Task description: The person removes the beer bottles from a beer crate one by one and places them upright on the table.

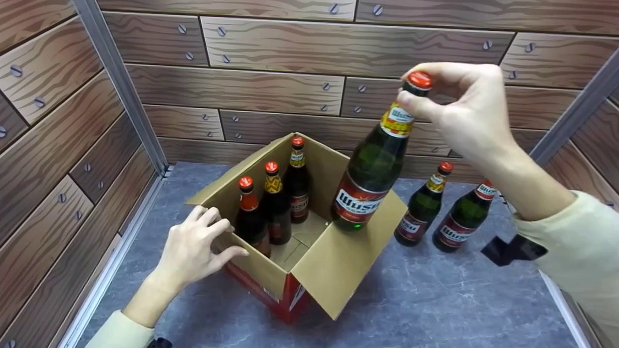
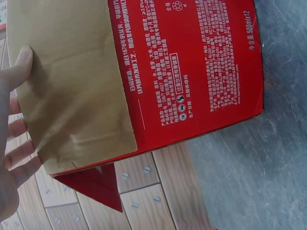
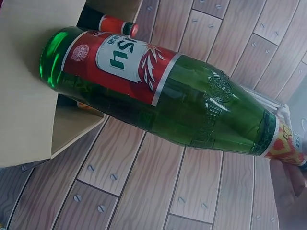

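Note:
My right hand (image 1: 471,107) grips a green beer bottle (image 1: 374,163) by its neck, just under the red cap. The bottle tilts, its base over the right-hand flap of an open cardboard box (image 1: 350,260). My left hand (image 1: 191,249) holds the box's near-left edge, fingers and thumb bent about the cardboard. In the left wrist view the thumb lies across the brown flap (image 2: 81,91) beside the red printed side. Inside the box three beer bottles stand upright: a front one (image 1: 246,213), a middle one (image 1: 275,209) and a back one (image 1: 297,186).
Two more beer bottles, one (image 1: 422,209) and another (image 1: 462,223), stand on the grey marbled surface (image 1: 413,306) right of the box. Wood-patterned panels (image 1: 293,44) wall in the back and both sides, with metal posts (image 1: 112,69) at the corners.

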`<state>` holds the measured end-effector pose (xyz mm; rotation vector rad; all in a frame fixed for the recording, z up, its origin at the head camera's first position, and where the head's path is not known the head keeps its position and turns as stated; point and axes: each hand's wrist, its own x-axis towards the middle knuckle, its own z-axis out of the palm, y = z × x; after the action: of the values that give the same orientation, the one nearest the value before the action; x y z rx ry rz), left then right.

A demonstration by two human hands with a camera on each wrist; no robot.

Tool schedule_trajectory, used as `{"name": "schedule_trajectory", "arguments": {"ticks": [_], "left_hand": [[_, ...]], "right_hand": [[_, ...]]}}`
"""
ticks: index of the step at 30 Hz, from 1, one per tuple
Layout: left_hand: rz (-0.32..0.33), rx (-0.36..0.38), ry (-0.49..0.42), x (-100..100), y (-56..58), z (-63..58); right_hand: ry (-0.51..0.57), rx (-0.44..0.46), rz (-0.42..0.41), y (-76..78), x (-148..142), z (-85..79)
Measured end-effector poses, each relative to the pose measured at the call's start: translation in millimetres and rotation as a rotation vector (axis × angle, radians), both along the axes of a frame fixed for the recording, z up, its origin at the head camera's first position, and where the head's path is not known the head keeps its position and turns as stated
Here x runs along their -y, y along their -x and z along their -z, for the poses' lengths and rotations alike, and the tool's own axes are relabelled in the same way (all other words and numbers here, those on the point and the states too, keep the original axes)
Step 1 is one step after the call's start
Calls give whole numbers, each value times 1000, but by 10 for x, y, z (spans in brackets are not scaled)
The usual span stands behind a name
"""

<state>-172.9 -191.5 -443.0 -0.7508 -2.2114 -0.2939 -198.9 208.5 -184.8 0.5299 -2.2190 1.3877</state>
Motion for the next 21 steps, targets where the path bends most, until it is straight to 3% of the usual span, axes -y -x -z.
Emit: {"name": "schedule_trajectory", "arguments": {"ticks": [10,21], "left_hand": [[-3,-2,-2,-7,7,10],[-4,-10,-3,1,22,9]], "right_hand": [[-17,43,85,-34,-338,133],[-123,67,166,-33,-785,634]]}}
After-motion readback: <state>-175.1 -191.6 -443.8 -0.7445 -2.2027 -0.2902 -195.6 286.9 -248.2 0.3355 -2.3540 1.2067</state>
